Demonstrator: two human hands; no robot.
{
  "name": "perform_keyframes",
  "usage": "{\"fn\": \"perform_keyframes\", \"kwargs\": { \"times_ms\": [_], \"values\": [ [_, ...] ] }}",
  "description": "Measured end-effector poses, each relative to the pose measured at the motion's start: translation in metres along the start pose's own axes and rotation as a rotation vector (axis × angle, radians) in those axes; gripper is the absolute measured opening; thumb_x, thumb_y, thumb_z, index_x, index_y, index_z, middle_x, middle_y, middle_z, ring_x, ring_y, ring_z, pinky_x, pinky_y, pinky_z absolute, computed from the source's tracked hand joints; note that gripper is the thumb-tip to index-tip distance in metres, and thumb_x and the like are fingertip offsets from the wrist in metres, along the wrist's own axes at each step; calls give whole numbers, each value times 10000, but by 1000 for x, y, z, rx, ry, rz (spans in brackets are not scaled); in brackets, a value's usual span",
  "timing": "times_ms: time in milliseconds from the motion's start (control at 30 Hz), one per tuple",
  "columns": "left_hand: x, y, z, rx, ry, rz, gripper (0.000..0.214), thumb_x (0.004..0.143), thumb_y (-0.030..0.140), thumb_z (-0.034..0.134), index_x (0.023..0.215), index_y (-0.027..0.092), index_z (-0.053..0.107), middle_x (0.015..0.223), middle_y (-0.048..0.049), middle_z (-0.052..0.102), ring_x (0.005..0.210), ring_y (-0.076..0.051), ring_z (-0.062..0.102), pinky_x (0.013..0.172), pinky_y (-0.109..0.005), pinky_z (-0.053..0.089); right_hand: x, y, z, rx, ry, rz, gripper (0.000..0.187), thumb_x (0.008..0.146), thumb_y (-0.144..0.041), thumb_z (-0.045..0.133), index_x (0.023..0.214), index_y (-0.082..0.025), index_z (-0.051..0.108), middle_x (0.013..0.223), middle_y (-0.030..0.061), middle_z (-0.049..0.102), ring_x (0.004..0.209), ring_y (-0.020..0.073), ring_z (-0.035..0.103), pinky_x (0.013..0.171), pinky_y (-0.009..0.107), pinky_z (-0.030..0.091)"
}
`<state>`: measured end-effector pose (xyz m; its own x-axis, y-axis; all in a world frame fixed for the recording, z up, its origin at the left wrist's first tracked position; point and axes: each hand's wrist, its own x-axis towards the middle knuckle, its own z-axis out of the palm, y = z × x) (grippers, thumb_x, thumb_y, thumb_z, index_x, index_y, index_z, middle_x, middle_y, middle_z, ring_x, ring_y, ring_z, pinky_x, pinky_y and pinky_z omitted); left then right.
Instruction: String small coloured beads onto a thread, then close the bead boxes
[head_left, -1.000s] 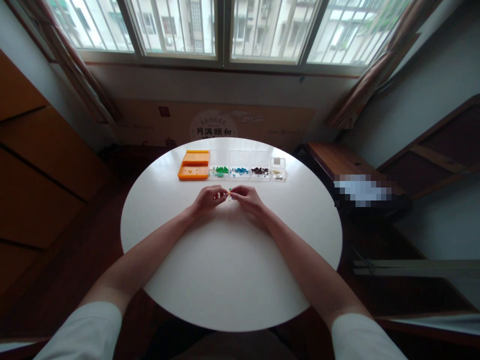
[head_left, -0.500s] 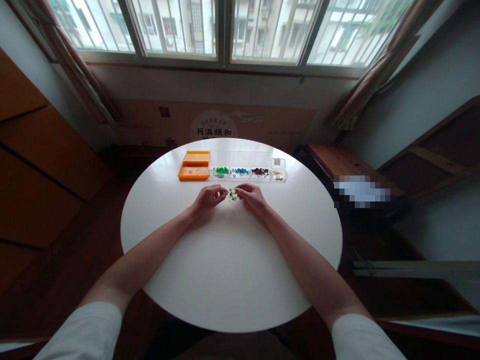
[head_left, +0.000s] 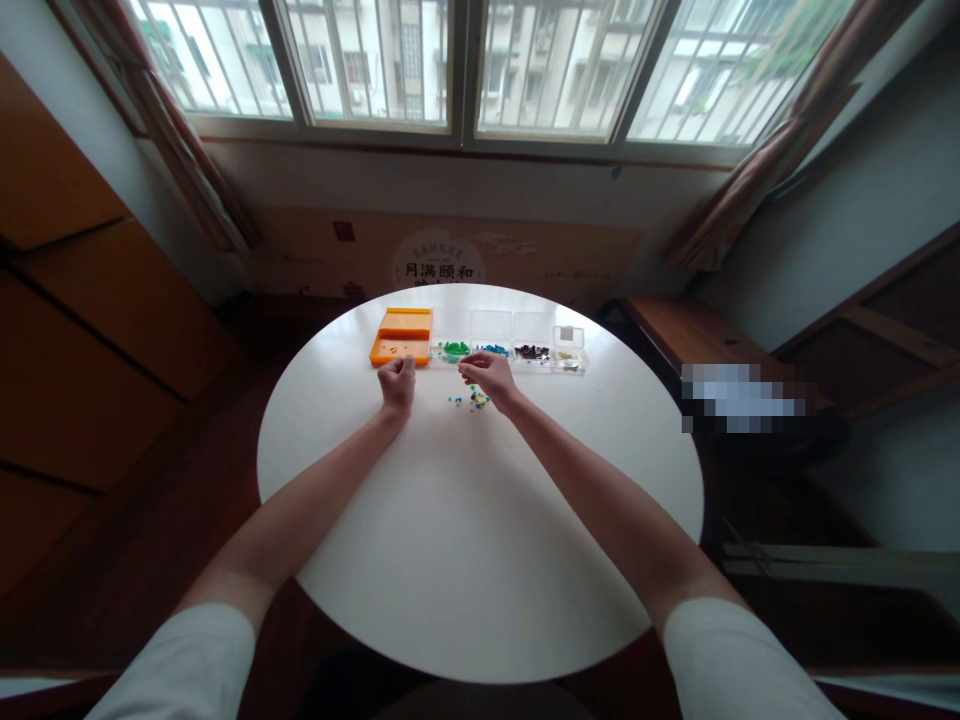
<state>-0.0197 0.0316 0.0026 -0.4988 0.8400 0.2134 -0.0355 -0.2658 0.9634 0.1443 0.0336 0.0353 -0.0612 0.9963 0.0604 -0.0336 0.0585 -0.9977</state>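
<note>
My left hand (head_left: 397, 384) is closed at the front edge of the open orange box (head_left: 405, 321), its fingertips by the few small yellow pieces inside. What it holds, if anything, is too small to make out. My right hand (head_left: 491, 376) pinches with thumb and fingers just in front of the clear compartment with small green pieces (head_left: 453, 349); whatever is between its fingertips cannot be made out. On the table below it lies a loose scatter of tiny mixed-colour pieces (head_left: 478, 401), green, yellow and blue among them.
Right of the green pieces stand open clear compartments with blue pieces (head_left: 496, 350), dark brown pieces (head_left: 532, 352) and pale pieces (head_left: 568, 357). All rest on a round white table (head_left: 450, 560). A wooden bench (head_left: 690, 335) is at the right, under the window side.
My left hand has moved left and forward from the scatter to the orange box. My right hand has shifted forward to the green compartment, uncovering more loose pieces. The view has shifted slightly.
</note>
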Motion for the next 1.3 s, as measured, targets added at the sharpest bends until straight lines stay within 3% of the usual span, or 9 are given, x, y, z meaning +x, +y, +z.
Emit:
{"fn": "perform_keyframes", "kwargs": {
  "times_ms": [167,300,433,600,733,867,933,1167,1300],
  "values": [
    [-7,5,0,18,-27,14,363,709,241,515,473,189,244,388,72,246,370,-38,207,359,-188,171,54,-15,44,114,-13,20,135,588,-120,720,684,-123,625,574,10,624,525,92,564,575,246,514],
    [-8,7,0,51,-79,-3,348,735,272,491,489,192,258,385,72,265,359,-37,215,351,-184,186,69,-15,54,196,-31,125,188,590,-60,700,746,-114,611,588,24,639,559,107,597,635,263,531],
    [-6,3,1,64,-224,-14,334,739,336,531,491,173,377,388,65,327,342,-40,287,343,-179,218,54,-11,26,79,21,105,133,628,-85,653,752,-124,626,594,23,640,557,103,586,596,249,506],
    [-7,3,0,119,-340,37,352,752,383,565,502,144,497,370,55,378,332,-44,334,363,-176,268,22,-6,-27,-187,45,-47,141,642,-180,621,767,-140,672,647,32,659,590,120,579,587,258,469],
    [-13,8,0,193,-481,116,357,771,386,558,523,129,542,383,47,402,348,-48,364,382,-170,298,1,4,-52,-292,78,-152,159,645,-210,602,762,-136,681,684,47,669,625,141,593,638,288,474],
    [-21,7,0,345,-713,214,357,779,403,551,564,121,590,438,30,461,394,-60,418,394,-166,304,-14,20,-58,-389,68,-229,159,679,-236,585,776,-157,684,765,53,685,647,146,600,658,298,481],
    [-22,4,0,405,-768,261,368,784,414,546,570,120,603,452,23,478,413,-63,421,396,-164,296,-20,27,-58,-459,62,-261,154,698,-229,573,783,-164,684,770,49,679,638,141,590,651,293,480],
    [-21,6,0,363,-771,203,383,789,440,541,594,118,612,463,11,491,406,-70,442,384,-162,311,-37,29,-53,-675,-85,-427,175,763,-153,545,849,-171,697,851,65,601,690,131,564,649,263,477],
    [-21,7,-1,346,-779,182,385,785,451,550,607,117,617,466,11,487,398,-69,442,382,-164,317,-42,28,-51,-755,-125,-513,184,806,-179,550,912,-186,701,886,76,565,807,165,559,740,295,475]
  ]
}}
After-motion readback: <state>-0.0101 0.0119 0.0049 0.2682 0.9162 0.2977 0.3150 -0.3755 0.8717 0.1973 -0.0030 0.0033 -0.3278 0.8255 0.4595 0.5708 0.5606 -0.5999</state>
